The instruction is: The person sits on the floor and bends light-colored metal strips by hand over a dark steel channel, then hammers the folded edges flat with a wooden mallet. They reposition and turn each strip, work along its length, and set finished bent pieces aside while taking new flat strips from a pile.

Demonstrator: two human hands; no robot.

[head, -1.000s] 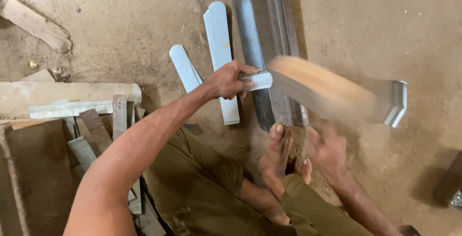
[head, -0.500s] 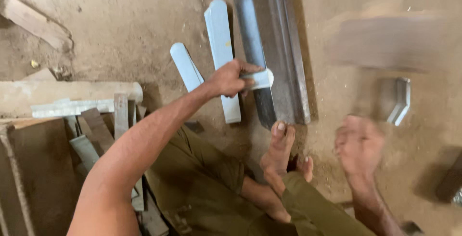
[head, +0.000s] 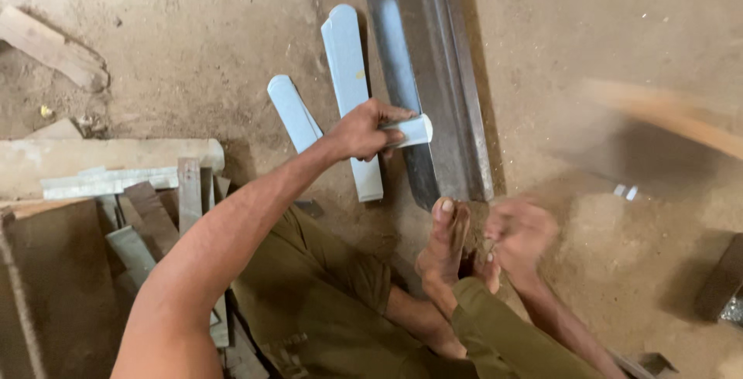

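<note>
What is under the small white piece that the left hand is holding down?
The white piece lies across the edge of a long dark steel rail on the dirt floor. The left hand covers its near end, so what lies under that part is hidden.

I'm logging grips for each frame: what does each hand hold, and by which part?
Left hand pinches a pale metal strip near its end, on the steel beam. Right hand is blurred; its hold cannot be told.
</note>
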